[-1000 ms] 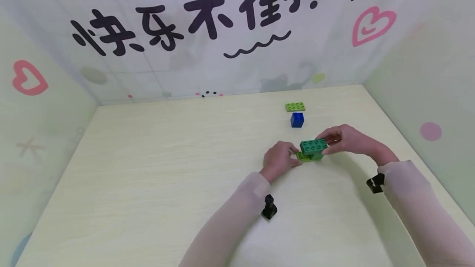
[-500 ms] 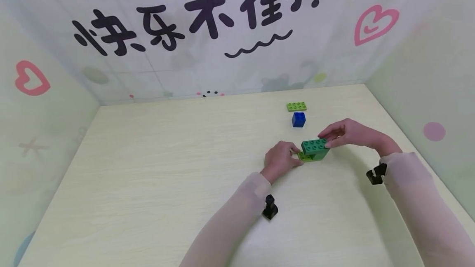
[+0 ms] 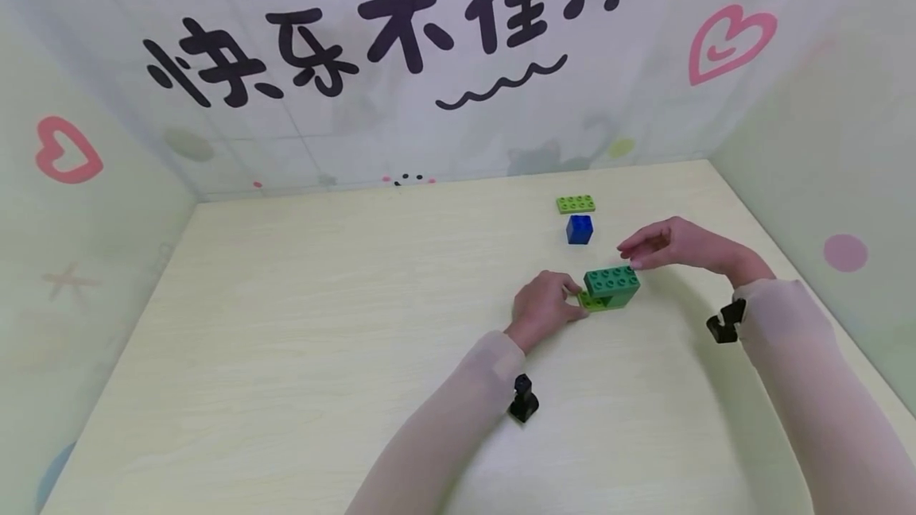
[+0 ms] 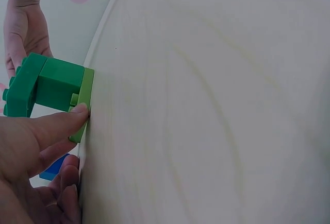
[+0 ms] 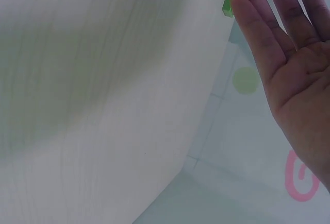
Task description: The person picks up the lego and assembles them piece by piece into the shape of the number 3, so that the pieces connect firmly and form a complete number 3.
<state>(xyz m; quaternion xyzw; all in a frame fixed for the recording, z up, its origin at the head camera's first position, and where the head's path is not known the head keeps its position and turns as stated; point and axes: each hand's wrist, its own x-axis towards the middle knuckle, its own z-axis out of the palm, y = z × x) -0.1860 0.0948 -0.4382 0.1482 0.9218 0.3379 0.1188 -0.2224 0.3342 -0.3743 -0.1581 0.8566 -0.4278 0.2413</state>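
Note:
On the table stands a small stack of toy building bricks. At its bottom lies a light green flat plate (image 3: 591,303), a green block (image 4: 59,83) sits on one end of it, and a dark green studded brick (image 3: 611,281) tops it, overhanging toward the left. My left hand (image 3: 541,304) pinches the plate's free end between thumb and fingers, as the left wrist view shows. My right hand (image 3: 676,245) hovers at the stack's upper right, fingers extended and fingertips close to the dark green brick's far corner. In the right wrist view the palm (image 5: 304,74) holds nothing.
Behind the stack are a blue brick (image 3: 580,230) and, farther back, another light green studded plate (image 3: 576,204). The pale tabletop (image 3: 343,324) is bounded by a printed back wall (image 3: 343,141) and a right wall (image 3: 809,173) close to the right arm.
My right hand has let go of the dark green brick and drawn up and back from it. The left hand keeps its pinch on the plate; the view has shifted slightly.

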